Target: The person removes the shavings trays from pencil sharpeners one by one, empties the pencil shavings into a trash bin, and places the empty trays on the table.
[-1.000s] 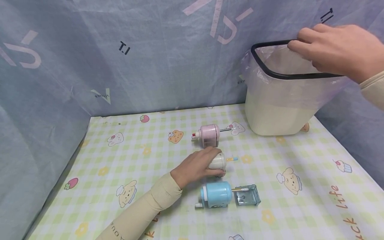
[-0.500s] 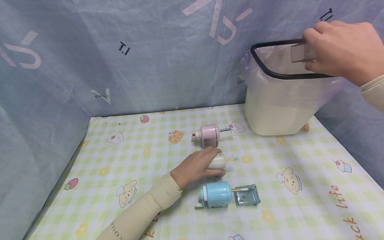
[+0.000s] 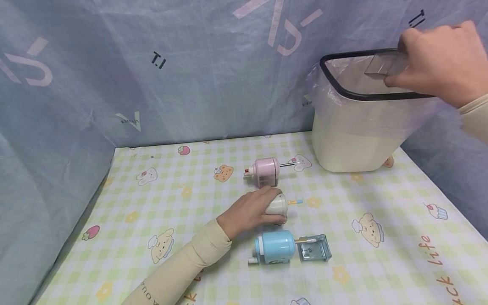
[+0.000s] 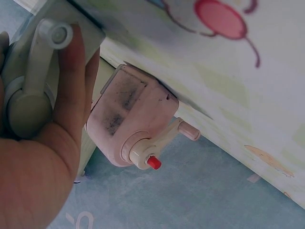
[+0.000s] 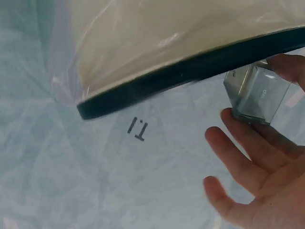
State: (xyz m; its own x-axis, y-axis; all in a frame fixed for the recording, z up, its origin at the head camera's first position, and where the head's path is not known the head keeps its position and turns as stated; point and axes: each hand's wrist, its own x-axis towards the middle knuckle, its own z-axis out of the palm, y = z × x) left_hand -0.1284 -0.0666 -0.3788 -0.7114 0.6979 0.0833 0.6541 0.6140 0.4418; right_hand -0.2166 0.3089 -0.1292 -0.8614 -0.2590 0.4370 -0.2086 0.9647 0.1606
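My left hand (image 3: pixel 248 214) grips a white crank pencil sharpener (image 3: pixel 277 206) on the table. A yellow pencil (image 3: pixel 294 202) sticks out of it. In the left wrist view, the fingers curl beside the sharpener's crank (image 4: pixel 35 71). My right hand (image 3: pixel 444 63) is above the trash bin (image 3: pixel 350 135), pinching a clear shavings drawer (image 3: pixel 381 64) between thumb and fingers. The right wrist view shows this drawer (image 5: pixel 259 93) tilted beside the bin's dark rim (image 5: pixel 176 78). Its contents cannot be made out.
A pink sharpener (image 3: pixel 267 170) with a dark pencil stands behind the left hand. In front stands a blue sharpener (image 3: pixel 277 246) holding a pencil, with a bluish transparent drawer (image 3: pixel 315 253) beside it. The bin has a plastic liner (image 3: pixel 331 91). Fabric walls (image 3: pixel 190 84) enclose the table.
My right hand has turned and shifted slightly right and up over the bin, bringing the clear drawer into sight. The left hand and the sharpeners have stayed put.
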